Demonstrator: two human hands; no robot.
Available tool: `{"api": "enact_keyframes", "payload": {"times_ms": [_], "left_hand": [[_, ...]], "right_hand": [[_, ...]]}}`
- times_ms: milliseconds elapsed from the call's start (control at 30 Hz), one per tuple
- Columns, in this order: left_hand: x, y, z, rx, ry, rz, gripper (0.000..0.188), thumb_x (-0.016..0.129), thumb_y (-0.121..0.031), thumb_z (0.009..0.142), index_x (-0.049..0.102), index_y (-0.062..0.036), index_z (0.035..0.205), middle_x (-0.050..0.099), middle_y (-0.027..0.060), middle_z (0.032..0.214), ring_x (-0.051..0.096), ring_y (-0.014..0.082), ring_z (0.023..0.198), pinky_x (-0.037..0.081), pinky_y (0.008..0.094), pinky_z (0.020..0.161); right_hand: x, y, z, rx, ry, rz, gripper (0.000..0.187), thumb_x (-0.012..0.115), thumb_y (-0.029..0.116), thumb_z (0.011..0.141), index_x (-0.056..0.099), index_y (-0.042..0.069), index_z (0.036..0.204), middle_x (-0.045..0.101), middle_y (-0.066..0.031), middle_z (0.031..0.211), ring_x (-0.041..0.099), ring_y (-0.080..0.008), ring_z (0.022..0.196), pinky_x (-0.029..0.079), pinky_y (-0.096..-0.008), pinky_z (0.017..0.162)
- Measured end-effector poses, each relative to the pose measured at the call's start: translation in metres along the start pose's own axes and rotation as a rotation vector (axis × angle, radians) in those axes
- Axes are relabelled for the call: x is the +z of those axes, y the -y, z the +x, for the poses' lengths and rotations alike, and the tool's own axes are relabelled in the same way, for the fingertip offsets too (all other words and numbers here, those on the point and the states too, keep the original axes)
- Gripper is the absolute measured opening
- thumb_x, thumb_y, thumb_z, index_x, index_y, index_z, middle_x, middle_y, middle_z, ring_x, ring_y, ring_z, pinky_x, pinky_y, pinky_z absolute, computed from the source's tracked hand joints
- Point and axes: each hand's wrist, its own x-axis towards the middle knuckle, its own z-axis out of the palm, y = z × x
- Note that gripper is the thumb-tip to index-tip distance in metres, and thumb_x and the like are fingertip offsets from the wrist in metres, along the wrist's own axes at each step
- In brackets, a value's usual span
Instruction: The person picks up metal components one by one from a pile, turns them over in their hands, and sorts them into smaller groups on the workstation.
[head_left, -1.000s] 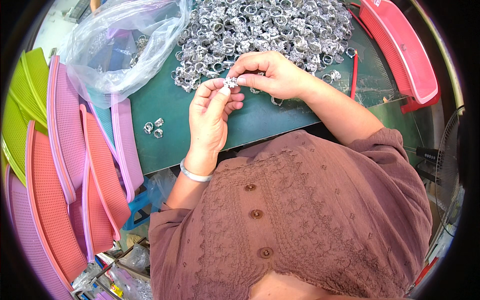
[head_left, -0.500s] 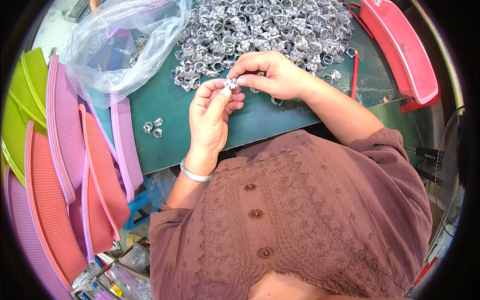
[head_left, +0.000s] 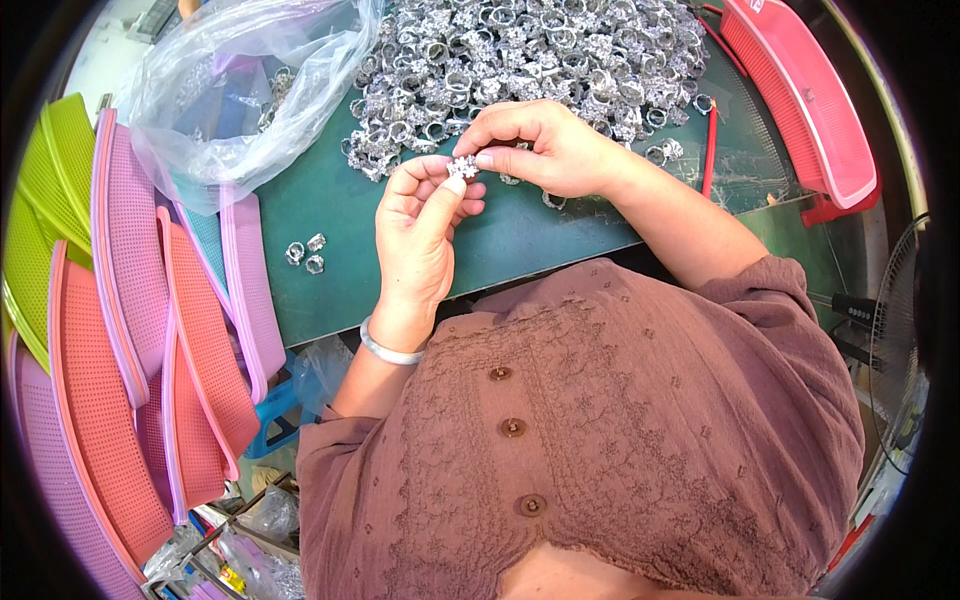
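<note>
Between my two hands is a silvery ring (head_left: 462, 167) with a sparkling, flower-like top. My left hand (head_left: 420, 215) is closed in a pinch on it, thumb in front and fingers curled behind. From the other side, my right hand (head_left: 545, 150) pinches the same ring between thumb and fingertips. Much of the ring's band is hidden by the fingers. Just beyond my hands lies a large heap of similar rings (head_left: 540, 60) on the green tabletop (head_left: 350, 270). Three loose rings (head_left: 306, 253) lie apart on the left, and a few more lie at the heap's near edge.
An open clear plastic bag (head_left: 165, 150) with some rings in it stands at the far left. Purple, orange and green perforated baskets (head_left: 130, 260) crowd the left side. A pink basket (head_left: 810, 100) is at the far right, with a fan (head_left: 895, 330) below it.
The ring has turned slightly between my fingers, showing more of its sparkling top. Both hands stay in nearly the same place.
</note>
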Motion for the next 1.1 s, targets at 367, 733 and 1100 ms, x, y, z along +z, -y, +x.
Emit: {"api": "enact_keyframes", "payload": {"times_ms": [367, 733, 1100], "left_hand": [[0.003, 0.000, -0.001, -0.010, 0.012, -0.028, 0.019, 0.054, 0.001, 0.084, 0.048, -0.0005, 0.102, 0.061, 0.0122, 0.092, 0.061, 0.0170, 0.079, 0.052, 0.0270, 0.070], [0.004, 0.003, -0.001, 0.104, -0.011, 0.155, 0.032, 0.047, 0.009, 0.080, 0.045, 0.0012, 0.110, 0.057, 0.0131, 0.102, 0.056, 0.0154, 0.091, 0.048, 0.0263, 0.077], [0.001, 0.008, 0.020, 0.383, -0.008, 1.175, 0.020, 0.064, -0.005, 0.070, 0.063, -0.0069, 0.089, 0.054, 0.0075, 0.079, 0.054, 0.0193, 0.066, 0.045, 0.0297, 0.060]], "right_hand": [[0.001, 0.003, 0.001, -0.045, -0.007, -0.047, 0.018, 0.061, 0.004, 0.078, 0.061, 0.001, 0.095, 0.061, -0.0051, 0.079, 0.058, -0.0108, 0.073, 0.047, -0.0241, 0.067], [0.000, -0.001, 0.000, 0.035, -0.071, 0.055, 0.021, 0.057, -0.001, 0.081, 0.057, 0.000, 0.102, 0.059, -0.0044, 0.090, 0.057, -0.0101, 0.085, 0.046, -0.0235, 0.074], [-0.004, -0.004, 0.002, 0.013, -0.179, -0.012, 0.012, 0.054, 0.002, 0.085, 0.059, -0.001, 0.095, 0.058, -0.0038, 0.091, 0.055, -0.0094, 0.084, 0.045, -0.0228, 0.073]]}}
